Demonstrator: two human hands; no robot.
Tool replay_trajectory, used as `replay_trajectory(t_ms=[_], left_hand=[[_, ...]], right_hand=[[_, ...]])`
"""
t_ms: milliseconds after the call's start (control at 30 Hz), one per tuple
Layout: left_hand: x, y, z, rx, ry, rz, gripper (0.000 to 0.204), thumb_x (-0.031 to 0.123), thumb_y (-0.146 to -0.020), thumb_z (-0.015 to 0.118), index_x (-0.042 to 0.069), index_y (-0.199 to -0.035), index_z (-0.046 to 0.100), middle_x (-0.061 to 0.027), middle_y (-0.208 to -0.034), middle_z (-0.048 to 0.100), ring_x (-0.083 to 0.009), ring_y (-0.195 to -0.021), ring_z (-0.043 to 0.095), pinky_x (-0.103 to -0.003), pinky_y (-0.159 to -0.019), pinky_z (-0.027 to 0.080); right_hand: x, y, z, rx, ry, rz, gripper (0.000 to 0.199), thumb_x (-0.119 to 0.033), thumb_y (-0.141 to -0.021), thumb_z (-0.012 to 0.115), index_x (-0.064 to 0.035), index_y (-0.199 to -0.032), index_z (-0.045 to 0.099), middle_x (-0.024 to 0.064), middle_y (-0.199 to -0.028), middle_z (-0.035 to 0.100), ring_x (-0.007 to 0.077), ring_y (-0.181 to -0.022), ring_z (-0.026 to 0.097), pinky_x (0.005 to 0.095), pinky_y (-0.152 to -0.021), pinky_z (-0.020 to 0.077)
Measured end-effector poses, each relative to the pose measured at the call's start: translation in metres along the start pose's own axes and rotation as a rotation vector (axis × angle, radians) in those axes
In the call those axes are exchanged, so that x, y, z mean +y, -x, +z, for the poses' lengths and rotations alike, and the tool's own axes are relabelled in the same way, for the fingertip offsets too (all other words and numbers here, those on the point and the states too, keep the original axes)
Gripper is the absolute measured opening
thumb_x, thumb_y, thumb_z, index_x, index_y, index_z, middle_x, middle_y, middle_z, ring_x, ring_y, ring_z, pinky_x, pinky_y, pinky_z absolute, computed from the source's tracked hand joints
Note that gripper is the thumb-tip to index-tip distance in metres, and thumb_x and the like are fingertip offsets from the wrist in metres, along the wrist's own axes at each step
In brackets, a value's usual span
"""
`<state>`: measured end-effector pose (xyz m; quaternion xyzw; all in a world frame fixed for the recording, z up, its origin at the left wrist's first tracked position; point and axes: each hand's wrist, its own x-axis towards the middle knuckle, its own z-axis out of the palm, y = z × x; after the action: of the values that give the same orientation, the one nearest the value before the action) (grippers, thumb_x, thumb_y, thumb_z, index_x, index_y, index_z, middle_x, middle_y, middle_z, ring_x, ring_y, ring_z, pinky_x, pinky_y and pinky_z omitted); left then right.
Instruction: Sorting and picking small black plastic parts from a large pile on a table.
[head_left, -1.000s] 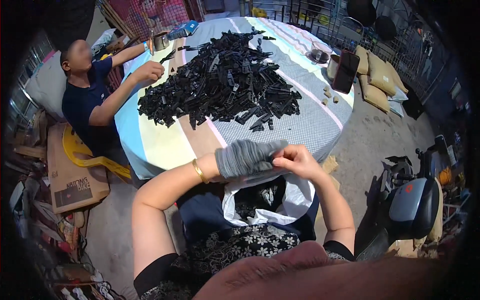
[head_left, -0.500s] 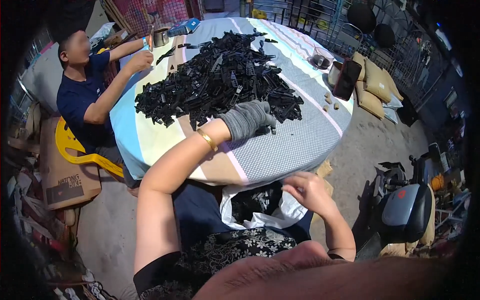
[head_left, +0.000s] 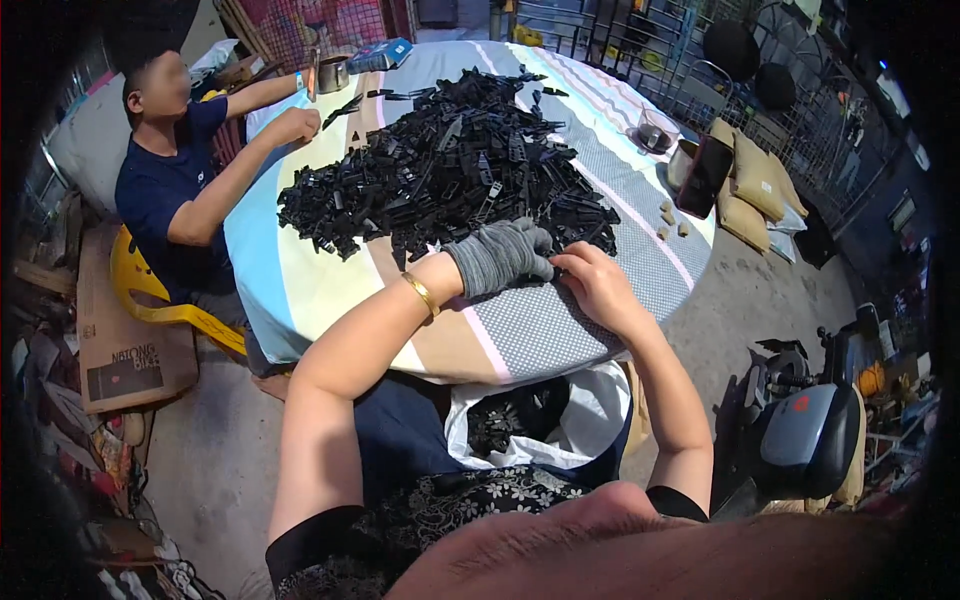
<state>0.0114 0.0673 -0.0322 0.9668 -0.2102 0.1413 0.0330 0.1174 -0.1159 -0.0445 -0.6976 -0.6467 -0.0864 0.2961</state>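
Note:
A big heap of small black plastic pieces (head_left: 450,165) is spread over the cloth-covered table (head_left: 540,335). At its near edge is my left hand (head_left: 497,258), in a grey knit glove, its fingers bent and closed. My right hand (head_left: 600,292), bare, has its thumb and fingers pinched close beside the left fingertips. Whatever lies between the fingers is too small and hidden to make out. Below the table edge, at my lap, an open white sack (head_left: 605,410) contains more black pieces (head_left: 495,425).
Across the left side sits another person (head_left: 165,190), arms at the table near a metal cup (head_left: 333,74). A phone (head_left: 705,175) stands at the right edge, with several small tan bits (head_left: 667,215) nearby and a clear bowl (head_left: 655,135). A motorbike (head_left: 805,430) is on the right.
My right hand has risen from the sack to the table and met my left hand at the heap. The left hand stays by the heap's near edge.

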Motion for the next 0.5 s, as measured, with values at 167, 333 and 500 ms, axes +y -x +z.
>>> replay_trajectory(t_ms=[167,333,500], left_hand=[[-0.005,0.003,-0.006,0.134,0.131,0.0,0.029,0.015,-0.069,0.068,0.018,-0.098,0.064,-0.0066,-0.108,0.057,-0.0282,-0.099,0.051,-0.037,-0.086,0.045],[0.001,0.0,-0.011,0.22,0.254,-0.131,0.025,0.015,-0.077,0.061,0.006,-0.1,0.059,-0.012,-0.1,0.058,-0.0294,-0.094,0.056,-0.038,-0.084,0.045],[0.021,0.003,-0.018,0.147,0.376,-0.166,0.029,0.02,-0.078,0.062,0.005,-0.103,0.057,-0.0132,-0.094,0.057,-0.0307,-0.088,0.057,-0.038,-0.079,0.046]], right_hand=[[0.001,0.002,-0.003,-0.022,0.055,0.041,0.013,-0.008,-0.074,0.062,-0.0031,-0.085,0.059,0.0104,-0.085,0.056,0.0294,-0.082,0.056,0.0383,-0.07,0.0471],[-0.015,0.021,-0.02,0.114,0.06,0.077,0.011,-0.008,-0.073,0.063,-0.0026,-0.082,0.059,0.0114,-0.077,0.058,0.0301,-0.073,0.058,0.0369,-0.065,0.0473],[-0.049,0.036,-0.019,-0.049,-0.081,-0.021,0.013,-0.009,-0.072,0.066,-0.0045,-0.084,0.062,0.0091,-0.079,0.06,0.0282,-0.076,0.059,0.0354,-0.068,0.0484]])
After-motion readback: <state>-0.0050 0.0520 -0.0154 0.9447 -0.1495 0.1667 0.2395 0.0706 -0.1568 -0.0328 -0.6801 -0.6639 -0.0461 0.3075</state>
